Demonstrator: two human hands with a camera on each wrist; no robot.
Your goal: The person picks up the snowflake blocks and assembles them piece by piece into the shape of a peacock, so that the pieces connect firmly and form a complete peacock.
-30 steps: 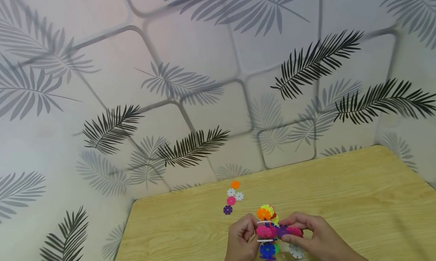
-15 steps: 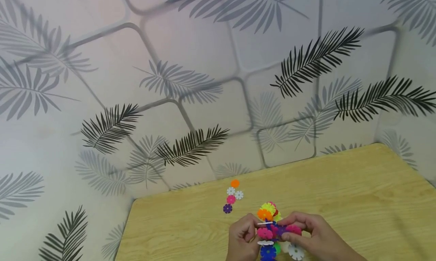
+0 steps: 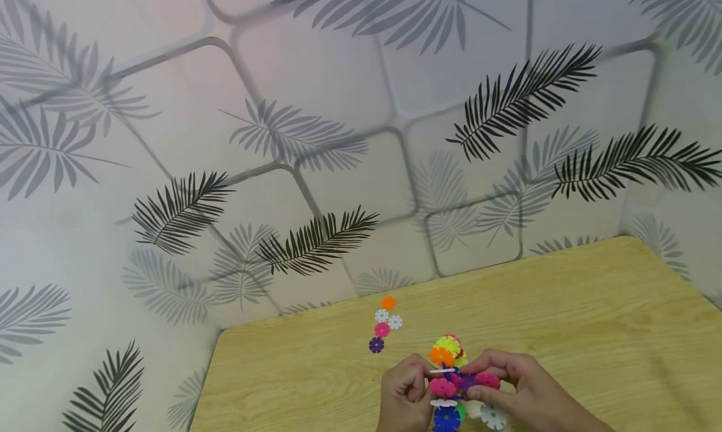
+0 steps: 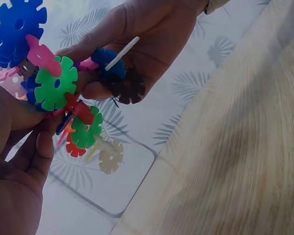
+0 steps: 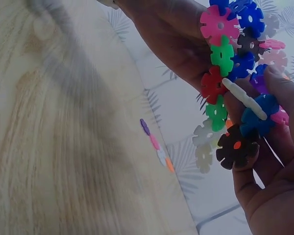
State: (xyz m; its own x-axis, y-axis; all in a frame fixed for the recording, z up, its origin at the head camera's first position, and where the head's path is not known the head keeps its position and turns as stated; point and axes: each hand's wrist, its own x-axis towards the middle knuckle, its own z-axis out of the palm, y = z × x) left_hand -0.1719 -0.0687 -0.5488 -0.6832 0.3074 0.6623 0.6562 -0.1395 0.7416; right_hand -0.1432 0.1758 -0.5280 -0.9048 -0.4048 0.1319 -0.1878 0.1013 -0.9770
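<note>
Both hands hold a figure built of slotted plastic flower discs over the table's near side. My left hand grips its left side with curled fingers. On the right, my right hand pinches a side arm of purple and pink discs between thumb and fingers. A blue disc and a green disc show on the body in the left wrist view. A dark brown disc and a white disc stand near the right fingers in the right wrist view. The hands hide parts of the figure.
Several loose discs lie in a short row on the wooden table: an orange disc, two white ones, a pink disc and a purple disc. Leaf-patterned wallpaper covers the wall behind the table.
The figure has shifted slightly to the right and turned a little between the hands. Both hands keep their hold, and the loose discs stay in place.
</note>
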